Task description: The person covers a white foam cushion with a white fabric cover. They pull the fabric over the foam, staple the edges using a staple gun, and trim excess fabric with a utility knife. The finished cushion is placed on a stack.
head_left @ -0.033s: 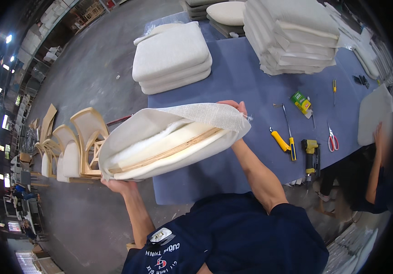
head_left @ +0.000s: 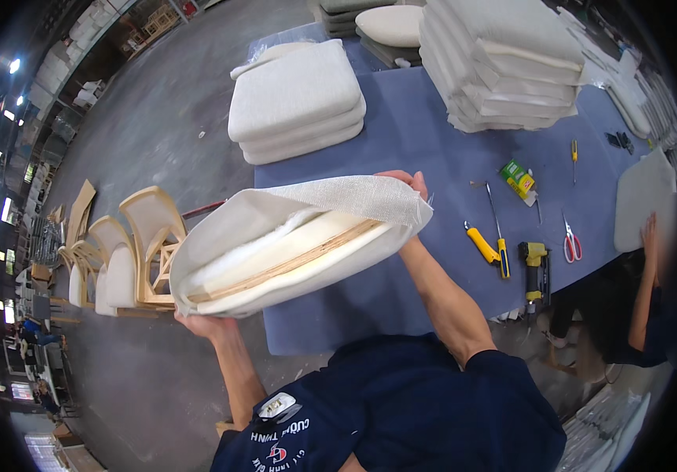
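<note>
A seat cushion in light grey woven fabric [head_left: 220,204] is held up on edge, its open side turned toward me. Inside the loose cover show a plywood edge [head_left: 315,259], cream foam and white wadding [head_left: 252,244]. My left hand [head_left: 205,322] grips its lower left end from below, the fingers partly hidden behind the fabric. At the upper right end my right hand [head_left: 405,182] is closed round the cover, beside a frayed fabric edge. The cushion is raised in front of the near left part of the blue-covered table [head_left: 417,157].
Stacked finished cushions [head_left: 295,94] and a taller pile [head_left: 504,63] stand farther back. On the right lie a yellow-handled tool [head_left: 481,245], a screwdriver [head_left: 504,259], scissors [head_left: 573,240], a staple gun [head_left: 535,271] and a green-yellow box [head_left: 518,181]. A co-worker's hand [head_left: 651,236] touches a grey panel. Wooden chairs [head_left: 150,244] stand left.
</note>
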Motion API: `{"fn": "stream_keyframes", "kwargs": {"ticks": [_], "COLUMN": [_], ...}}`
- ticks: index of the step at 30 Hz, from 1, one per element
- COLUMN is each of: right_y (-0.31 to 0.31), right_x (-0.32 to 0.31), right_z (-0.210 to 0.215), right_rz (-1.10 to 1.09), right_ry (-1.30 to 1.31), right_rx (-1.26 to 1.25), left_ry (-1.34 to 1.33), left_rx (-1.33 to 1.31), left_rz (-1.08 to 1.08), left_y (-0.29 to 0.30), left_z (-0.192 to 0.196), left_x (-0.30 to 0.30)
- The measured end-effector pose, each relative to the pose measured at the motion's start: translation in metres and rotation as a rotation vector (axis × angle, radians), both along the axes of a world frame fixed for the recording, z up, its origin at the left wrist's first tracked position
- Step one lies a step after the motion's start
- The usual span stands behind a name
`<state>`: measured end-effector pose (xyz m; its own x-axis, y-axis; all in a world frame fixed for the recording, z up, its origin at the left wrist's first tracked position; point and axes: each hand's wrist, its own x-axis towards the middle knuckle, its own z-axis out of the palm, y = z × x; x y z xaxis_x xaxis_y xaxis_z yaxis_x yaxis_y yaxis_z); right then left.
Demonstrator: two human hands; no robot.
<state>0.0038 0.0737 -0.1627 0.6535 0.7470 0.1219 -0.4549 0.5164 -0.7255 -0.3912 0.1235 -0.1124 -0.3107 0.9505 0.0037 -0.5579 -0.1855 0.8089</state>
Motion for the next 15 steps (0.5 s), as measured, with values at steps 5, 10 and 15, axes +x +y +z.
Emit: {"fn": "stream_keyframes", "kwargs": {"ticks": [5,10,15], "right_y": [0.026,0.025,0.017], "right_x": [0.023,0.016,0.039], "right_z": [0.119,0.229,0.204], "right_rz": [-0.185,-0.195,-0.107], "right_ry": [-0.336,-1.045,-1.129], "right_rx": [0.068,0.228,0.308], "left_ry": [-0.17,0.485,-0.041], "left_rx": [-0.115,-0.06,-0.723], "left_rz": [-0.116,-0.797,-1.04], "left_y": [-0.029,-0.085,-0.083], "left_z": [-0.011,-0.115,-0.107], "left_x": [0.036,0.035,0.093]}}
